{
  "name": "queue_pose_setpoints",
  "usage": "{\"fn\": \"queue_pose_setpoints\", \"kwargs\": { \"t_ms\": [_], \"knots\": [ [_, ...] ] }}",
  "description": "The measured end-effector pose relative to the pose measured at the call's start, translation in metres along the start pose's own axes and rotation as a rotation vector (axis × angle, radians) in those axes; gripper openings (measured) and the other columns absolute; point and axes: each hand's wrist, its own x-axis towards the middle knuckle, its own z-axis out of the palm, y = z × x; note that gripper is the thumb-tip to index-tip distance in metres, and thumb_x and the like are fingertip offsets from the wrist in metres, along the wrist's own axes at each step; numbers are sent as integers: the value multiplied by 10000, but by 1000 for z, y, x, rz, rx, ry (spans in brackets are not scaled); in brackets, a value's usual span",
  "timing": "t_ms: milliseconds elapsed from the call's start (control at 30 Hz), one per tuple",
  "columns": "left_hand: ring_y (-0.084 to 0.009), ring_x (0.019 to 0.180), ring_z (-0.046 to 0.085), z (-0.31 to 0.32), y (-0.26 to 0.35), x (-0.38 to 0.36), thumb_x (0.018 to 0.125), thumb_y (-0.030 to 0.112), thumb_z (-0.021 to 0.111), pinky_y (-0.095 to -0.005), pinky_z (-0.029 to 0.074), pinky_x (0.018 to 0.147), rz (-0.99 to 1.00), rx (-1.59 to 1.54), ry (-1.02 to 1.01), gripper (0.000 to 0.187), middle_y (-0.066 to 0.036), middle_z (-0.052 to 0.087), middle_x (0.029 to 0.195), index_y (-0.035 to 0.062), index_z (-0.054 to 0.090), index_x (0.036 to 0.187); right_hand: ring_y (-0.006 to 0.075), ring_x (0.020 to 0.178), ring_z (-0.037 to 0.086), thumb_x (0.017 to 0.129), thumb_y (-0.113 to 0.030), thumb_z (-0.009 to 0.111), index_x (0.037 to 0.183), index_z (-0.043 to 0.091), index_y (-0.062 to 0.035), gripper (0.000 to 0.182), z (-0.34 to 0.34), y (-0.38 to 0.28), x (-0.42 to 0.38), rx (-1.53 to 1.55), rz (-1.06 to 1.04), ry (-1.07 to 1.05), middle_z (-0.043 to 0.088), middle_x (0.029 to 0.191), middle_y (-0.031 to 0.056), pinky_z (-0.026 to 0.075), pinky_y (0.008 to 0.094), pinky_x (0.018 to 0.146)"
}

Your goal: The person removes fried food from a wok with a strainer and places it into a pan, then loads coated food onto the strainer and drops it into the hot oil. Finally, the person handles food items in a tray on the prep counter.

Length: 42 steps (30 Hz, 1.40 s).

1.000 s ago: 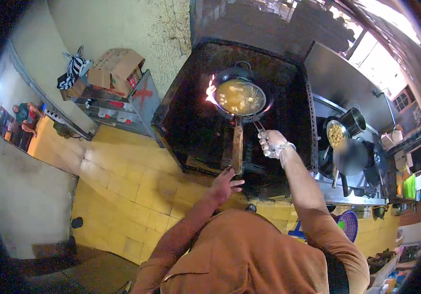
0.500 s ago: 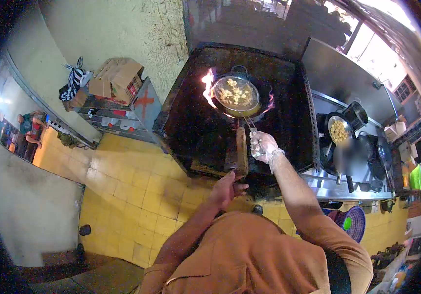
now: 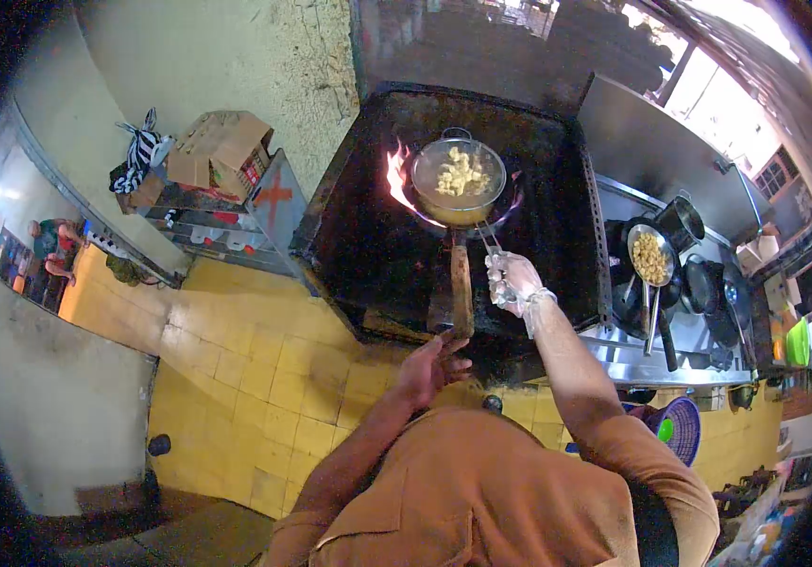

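Observation:
My right hand [image 3: 514, 282], in a clear plastic glove, is closed on the wire handle of a round strainer [image 3: 429, 170]. Pale yellow food pieces [image 3: 463, 174] lie in the strainer, which is over a pan [image 3: 461, 214] on the black stove. Flames [image 3: 396, 176] rise at the pan's left side, with smaller ones at its right. My bare left hand [image 3: 432, 370] is at the end of the pan's wooden handle [image 3: 462, 288], touching it with fingers apart, not wrapped round it.
Right of the stove [image 3: 377, 274], a second strainer [image 3: 649, 257] of food rests among dark pans and a pot [image 3: 680, 223]. A purple basket [image 3: 687, 430] stands below. At left are a shelf with a cardboard box [image 3: 220, 151] and a person [image 3: 54, 246] beyond an opening.
The strainer has shifted slightly right, and the food in it has bunched toward its right. My right hand has moved slightly right. The flames look smaller.

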Motion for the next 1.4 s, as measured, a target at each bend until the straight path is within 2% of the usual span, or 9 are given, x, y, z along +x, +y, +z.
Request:
{"fn": "queue_pose_setpoints", "kwargs": {
  "t_ms": [333, 533, 633, 700, 1000, 1133, 1233, 1333, 1400],
  "knots": [
    [-244, 959, 552, -56, -21, -13, 882, 420, 485, -393, 466, 795, 112, 253, -46, 587, -103, 396, 1354, 97, 321, 1344, 88, 372, 375, 890, -166, 410, 767, 477, -118, 148, 18, -33, -25, -60, -35, 1, 423, 546, -31, 297, 235, 310],
    [-217, 897, 522, -108, -41, -46, 813, 360, 604, -353, 430, 714, 55, -109, 283, 465, -76, 492, 1171, 99, 451, 1166, 90, 339, 387, 880, -127, 376, 800, 489, -108, 139, 15, -32, -23, 16, -128, -6, 448, 525, -24, 320, 231, 306],
    [-210, 895, 522, -149, -66, -26, 827, 337, 582, -344, 436, 717, 598, 1117, 91, 365, -53, 511, 1057, 103, 469, 1084, 83, 336, 366, 885, -150, 427, 810, 495, -110, 109, 5, -14, -14, -24, -52, 40, 436, 517, -30, 311, 225, 301],
    [-199, 883, 522, -102, -44, -22, 841, 339, 564, -352, 440, 719, 36, -113, 253, 339, -50, 525, 1074, 112, 488, 1080, 86, 349, 376, 888, -159, 430, 802, 495, -110, 118, -1, -18, -17, 56, -9, -5, 439, 522, -32, 307, 229, 305],
    [-197, 781, 567, -133, -72, 64, 890, 376, 492, -383, 453, 636, 6, -67, 327, 283, -46, 580, 1002, 118, 529, 1001, 88, 345, 379, 882, -148, 444, 799, 485, -114, 98, -3, -24, -30, 4, -70, 23, 438, 529, -32, 327, 232, 306],
    [-196, 741, 567, -180, -99, 118, 885, 362, 502, -383, 456, 599, 168, 255, 341, 260, -35, 599, 912, 117, 545, 962, 89, 363, 390, 866, -141, 477, 758, 465, -135, 109, -27, -28, -25, 205, 112, -300, 423, 522, -39, 320, 234, 307],
    [-190, 662, 557, -157, -83, 132, 879, 306, 511, -371, 453, 552, 187, 398, 257, 222, -38, 591, 776, 98, 545, 947, 92, 374, 399, 843, -118, 525, 750, 458, -141, 116, -21, -22, -36, 126, 51, -72, 437, 538, -33, 318, 239, 310],
    [-184, 588, 533, -174, -85, 153, 866, 257, 523, -380, 451, 520, -28, 37, 547, 180, -55, 576, 706, 82, 544, 901, 65, 393, 403, 866, -121, 512, 796, 483, -121, 75, -31, -30, -42, -59, -15, -51, 446, 569, -34, 309, 200, 309],
    [-182, 539, 523, -222, -105, 169, 851, 225, 545, -373, 446, 490, 255, 575, 398, 148, -66, 566, 670, 77, 544, 843, 71, 404, 418, 854, -130, 526, 790, 489, -130, 73, -33, -43, -48, -57, 2, -16, 448, 568, -30, 325, 208, 330]
  ]
}}
